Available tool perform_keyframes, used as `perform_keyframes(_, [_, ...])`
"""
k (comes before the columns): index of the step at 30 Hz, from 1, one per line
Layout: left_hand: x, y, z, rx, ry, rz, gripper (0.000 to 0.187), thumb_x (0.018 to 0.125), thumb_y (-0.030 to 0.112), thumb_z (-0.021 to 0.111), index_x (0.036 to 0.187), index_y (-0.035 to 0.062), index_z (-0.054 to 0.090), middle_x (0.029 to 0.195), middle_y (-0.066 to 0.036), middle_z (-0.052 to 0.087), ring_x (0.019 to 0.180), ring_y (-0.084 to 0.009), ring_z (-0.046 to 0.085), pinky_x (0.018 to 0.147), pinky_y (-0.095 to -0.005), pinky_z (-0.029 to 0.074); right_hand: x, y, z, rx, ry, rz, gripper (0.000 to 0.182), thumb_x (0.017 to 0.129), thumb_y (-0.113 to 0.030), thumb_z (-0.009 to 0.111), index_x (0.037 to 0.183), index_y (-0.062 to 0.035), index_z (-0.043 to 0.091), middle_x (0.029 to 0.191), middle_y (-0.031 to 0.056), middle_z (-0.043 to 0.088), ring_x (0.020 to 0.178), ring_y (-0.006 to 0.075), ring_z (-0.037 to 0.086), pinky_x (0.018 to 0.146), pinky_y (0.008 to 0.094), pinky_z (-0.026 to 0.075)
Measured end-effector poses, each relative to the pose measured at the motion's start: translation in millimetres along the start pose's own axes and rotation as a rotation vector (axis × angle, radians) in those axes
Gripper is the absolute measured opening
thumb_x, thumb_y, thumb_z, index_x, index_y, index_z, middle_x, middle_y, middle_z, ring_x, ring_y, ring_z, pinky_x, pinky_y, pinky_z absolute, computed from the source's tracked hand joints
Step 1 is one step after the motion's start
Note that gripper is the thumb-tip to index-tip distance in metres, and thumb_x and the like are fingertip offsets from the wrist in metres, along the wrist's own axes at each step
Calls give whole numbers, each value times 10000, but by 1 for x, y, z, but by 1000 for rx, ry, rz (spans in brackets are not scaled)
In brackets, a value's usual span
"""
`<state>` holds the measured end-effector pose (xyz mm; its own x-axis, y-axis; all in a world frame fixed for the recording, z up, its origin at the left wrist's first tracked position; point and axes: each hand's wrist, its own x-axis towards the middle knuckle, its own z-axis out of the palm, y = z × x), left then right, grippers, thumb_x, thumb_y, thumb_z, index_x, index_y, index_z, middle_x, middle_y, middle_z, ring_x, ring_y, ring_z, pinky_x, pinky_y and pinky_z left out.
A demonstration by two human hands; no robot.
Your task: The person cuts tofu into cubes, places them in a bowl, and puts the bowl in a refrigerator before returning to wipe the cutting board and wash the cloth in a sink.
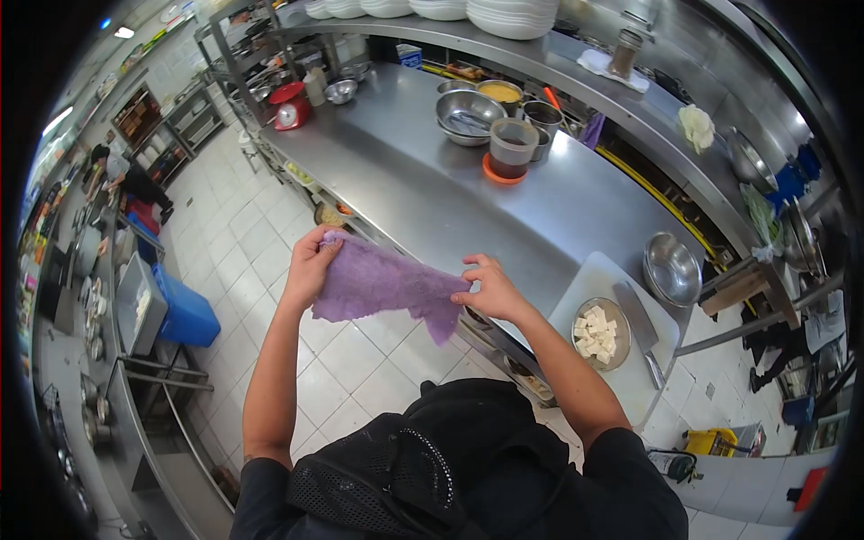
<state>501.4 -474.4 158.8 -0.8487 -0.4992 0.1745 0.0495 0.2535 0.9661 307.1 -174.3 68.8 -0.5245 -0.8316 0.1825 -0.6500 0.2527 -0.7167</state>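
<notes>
A purple cloth [382, 281] hangs stretched between my two hands, in front of the steel counter's near edge. My left hand [315, 261] pinches its upper left corner. The right end is gripped between the fingers of my right hand [489, 288], and a loose corner droops below it. To the right of that hand, a bowl of white cubes [596, 337] that look like tofu sits on a white cutting board [576, 292]. Beside the bowl a broad-bladed knife [637, 317] lies on the board.
The steel counter [396, 171] carries metal bowls [470, 115], a container of dark liquid [512, 148] on an orange lid, a red scale [290, 106] and an empty metal bowl [672, 268]. A blue bin [184, 306] stands on the left. Another person [135, 175] is far left.
</notes>
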Motion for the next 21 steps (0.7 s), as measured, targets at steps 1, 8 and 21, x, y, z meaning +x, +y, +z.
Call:
perform_keyframes(1, [-1,-4,-7,-14,38,-77,159,1031,115,618,1128,13,692,991,-9,686,889,-90,592,804,-271,489,7,4,9,61,26,-88,247,894,-242,824,948,-13,746,1174,123,694,953,204,679,903,360,510])
perform_keyframes(8, [-53,-24,19,175,288,48,162,984,150,652,1044,7,699,871,-15,667,761,-89,584,702,-275,492,35,-24,68,1024,-209,698,312,979,-315,748,1144,-56,690,1169,71,694,990,222,688,844,425,560])
perform_keyframes(21, [-67,-36,52,380,-170,440,588,808,-69,562,1374,70,639,1290,-130,682,1140,-231,663,954,-393,537,5,-55,43,1130,-549,437,468,870,44,666,1325,17,557,1189,114,680,1094,208,690,928,366,595])
